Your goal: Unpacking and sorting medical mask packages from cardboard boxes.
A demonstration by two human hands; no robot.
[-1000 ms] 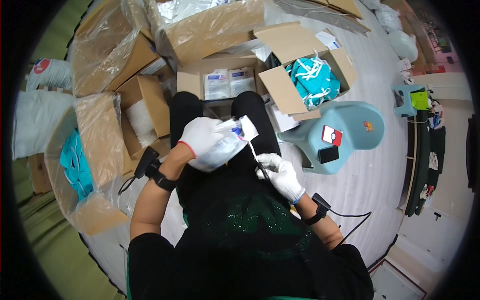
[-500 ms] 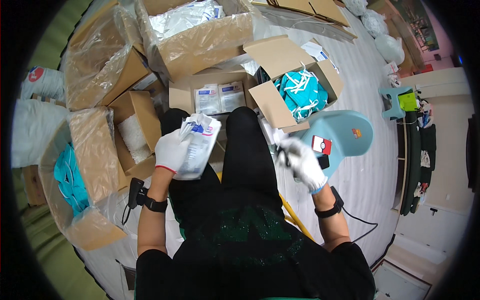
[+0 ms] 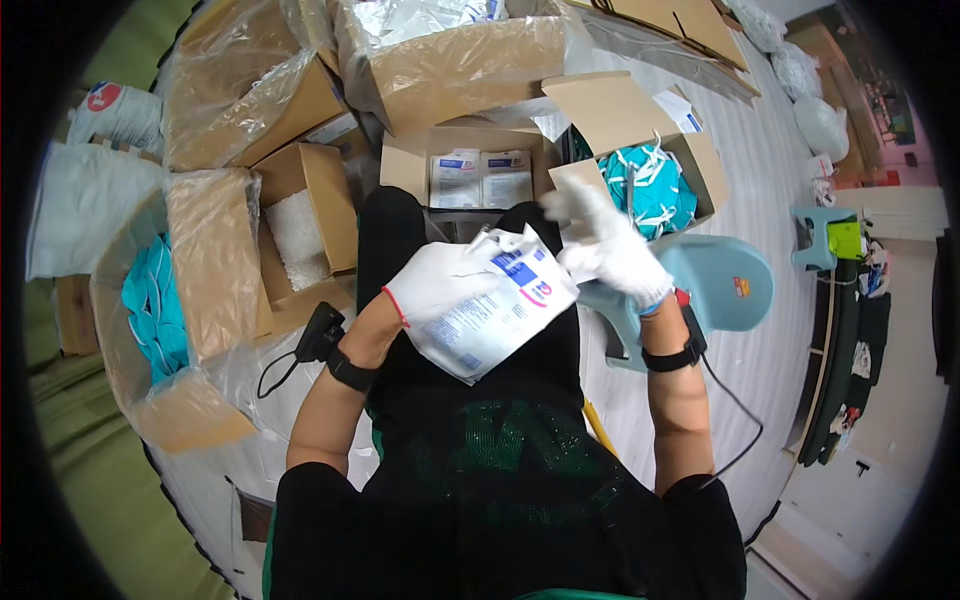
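Observation:
My left hand point(image 3: 440, 285), in a white glove with a red cuff, grips a white plastic packet point(image 3: 505, 318) with blue and pink print above my lap. More packet edges show at its top, so it may be a small stack. My right hand point(image 3: 612, 240), gloved in white with a blue cuff, is beside the packet's right edge. Its fingers are spread and partly blurred; I cannot tell if the thumb touches the packet. Beyond my knees, an open cardboard box point(image 3: 408, 160) holds two side-by-side rows of similar packets point(image 3: 456, 182).
Right of that box, another open carton point(image 3: 708, 165) contains teal fabric bundles point(image 3: 650, 190) with white straps. A light-blue plastic chair point(image 3: 725, 285) stands at my right. Plastic-lined cartons point(image 3: 465, 85) surround the far and left sides, one with teal fabric point(image 3: 155, 310), another with white material point(image 3: 296, 240).
My left hand has brought the packet rightward and tilted it. My right hand has moved up and inward to the packet's edge; the dark item seen at it earlier no longer shows.

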